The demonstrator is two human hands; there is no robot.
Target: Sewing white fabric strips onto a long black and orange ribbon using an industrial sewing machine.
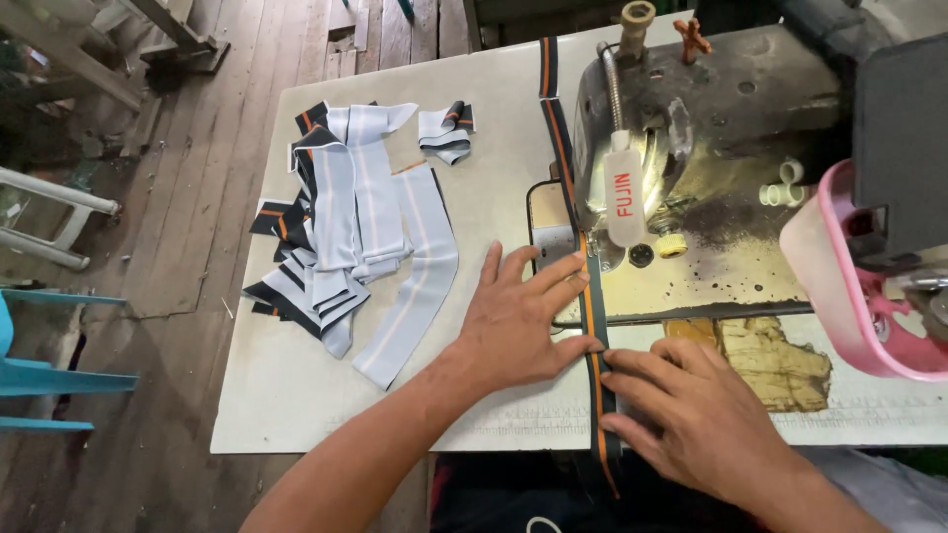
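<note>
A long dark ribbed strip with orange stripes (596, 380) runs from the table's front edge up under the sewing machine (711, 118) and out behind it. My left hand (518, 321) lies flat on the table, fingers spread, fingertips pressing the strip's left edge just in front of the needle area. My right hand (691, 415) rests flat on the strip's right side, nearer the front edge, fingers pinning it down. Neither hand grips anything.
A heap of pale blue and dark striped fabric strips (346, 227) lies on the white table (296, 385) at left, with a small folded piece (446, 130) behind it. A pink plastic tub (839, 276) stands at right. Wooden floor and a blue chair (39, 375) lie left.
</note>
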